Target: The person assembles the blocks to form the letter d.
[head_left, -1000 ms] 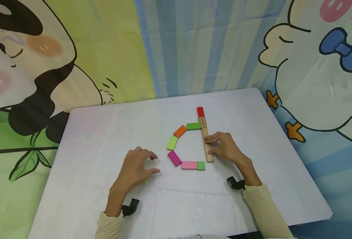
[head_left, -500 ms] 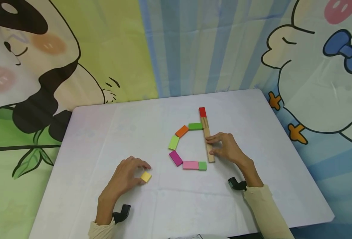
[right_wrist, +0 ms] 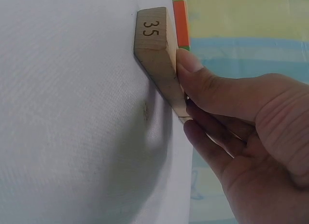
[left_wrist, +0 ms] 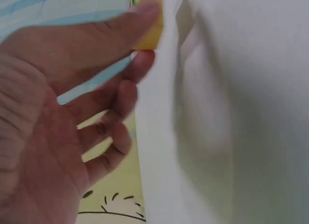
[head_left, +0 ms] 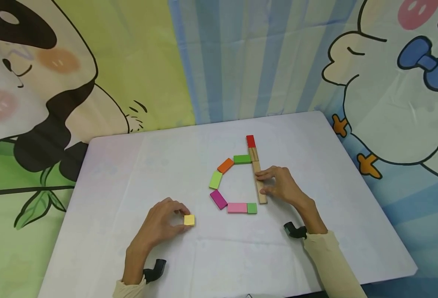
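Observation:
My left hand (head_left: pixel 164 221) pinches a small yellow block (head_left: pixel 189 220) between thumb and fingers, left of the block outline. In the left wrist view the yellow block (left_wrist: pixel 149 28) lies under the thumb, with the other fingers loosely bent below. Fingertips and thumb of my right hand (head_left: pixel 283 186) rest on a plain wooden block (head_left: pixel 262 198), the near part of a straight row. The right wrist view shows this wooden block (right_wrist: pixel 150 31) with "35" on its end face, the thumb against its upper edge.
A red block (head_left: pixel 250 141) tops the straight row. To its left curve a green block (head_left: pixel 242 159), an orange block (head_left: pixel 225 165), a lime block (head_left: pixel 216 180), a magenta block (head_left: pixel 219 199), a pink block (head_left: pixel 237 208) and a small green block (head_left: pixel 252 208). All lie on the white table (head_left: pixel 129 174).
My left hand drew back toward the front left, baring the yellow block; it now pinches that block and has shifted slightly right. My right hand stays at the wooden block.

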A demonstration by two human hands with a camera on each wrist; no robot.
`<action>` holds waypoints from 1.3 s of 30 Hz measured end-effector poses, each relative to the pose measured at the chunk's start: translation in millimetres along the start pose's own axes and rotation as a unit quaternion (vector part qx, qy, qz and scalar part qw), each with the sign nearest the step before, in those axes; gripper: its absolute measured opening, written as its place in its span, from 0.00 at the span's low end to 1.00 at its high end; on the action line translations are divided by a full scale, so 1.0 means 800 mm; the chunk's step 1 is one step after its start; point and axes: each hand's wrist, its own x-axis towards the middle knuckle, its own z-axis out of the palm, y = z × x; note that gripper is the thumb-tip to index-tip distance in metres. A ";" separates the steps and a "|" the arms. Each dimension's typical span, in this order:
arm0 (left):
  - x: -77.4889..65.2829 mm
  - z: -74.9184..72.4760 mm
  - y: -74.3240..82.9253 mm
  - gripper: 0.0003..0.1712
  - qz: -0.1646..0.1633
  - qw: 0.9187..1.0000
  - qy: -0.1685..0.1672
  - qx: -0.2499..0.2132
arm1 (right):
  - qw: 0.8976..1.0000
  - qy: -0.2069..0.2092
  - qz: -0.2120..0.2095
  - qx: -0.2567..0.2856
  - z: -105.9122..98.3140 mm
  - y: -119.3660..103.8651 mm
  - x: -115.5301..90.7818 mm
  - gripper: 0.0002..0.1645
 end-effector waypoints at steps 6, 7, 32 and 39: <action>0.026 0.021 0.035 0.22 0.068 0.996 0.065 0.004 | 1.000 0.001 -0.004 -0.004 0.000 0.000 -0.001 0.31; 0.033 0.028 0.043 0.21 0.079 0.994 0.072 0.006 | 1.000 0.001 -0.005 -0.004 0.000 0.000 -0.001 0.31; 0.123 0.160 0.162 0.22 0.182 0.973 0.061 0.130 | 1.000 0.002 -0.007 0.002 0.000 0.004 0.000 0.29; 0.127 0.162 0.165 0.22 0.175 0.973 0.057 0.140 | 1.000 0.002 -0.009 -0.001 -0.001 0.003 0.000 0.29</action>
